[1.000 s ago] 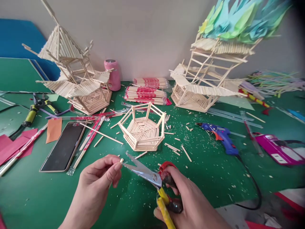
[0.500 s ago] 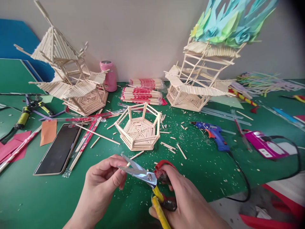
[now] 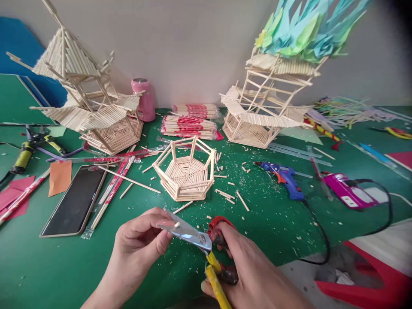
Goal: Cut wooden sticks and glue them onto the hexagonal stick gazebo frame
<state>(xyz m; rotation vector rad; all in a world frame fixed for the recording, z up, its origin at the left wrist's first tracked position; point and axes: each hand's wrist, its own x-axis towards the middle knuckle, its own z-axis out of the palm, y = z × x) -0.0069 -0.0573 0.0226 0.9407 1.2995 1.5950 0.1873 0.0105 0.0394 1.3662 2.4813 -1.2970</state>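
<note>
My right hand (image 3: 246, 259) is closed around the red and yellow handles of a pair of scissors (image 3: 193, 237). Their metal blades point left, slightly apart. My left hand (image 3: 141, 244) is closed in a pinch at the blade tips. It holds a thin wooden stick (image 3: 177, 225), whose short pale end shows between the blades; the rest is hidden by the fingers. Just beyond the hands stands a small open frame of wooden sticks (image 3: 186, 197), with a web-patterned floor and a raised rail. Cut stick pieces (image 3: 224, 194) lie to its right.
Two stick pavilions, one at left (image 3: 109, 118) and one at right (image 3: 262, 118), stand behind. Stick bundles (image 3: 189, 127) and a pink bottle (image 3: 146, 103) are at the wall. A blue glue gun (image 3: 285, 178) with a cord lies right, a phone (image 3: 72, 204) left.
The whole view has shifted slightly, with the table's things sliding left. Both hands stay almost in place, and the stick's end shows a little farther right between the blades.
</note>
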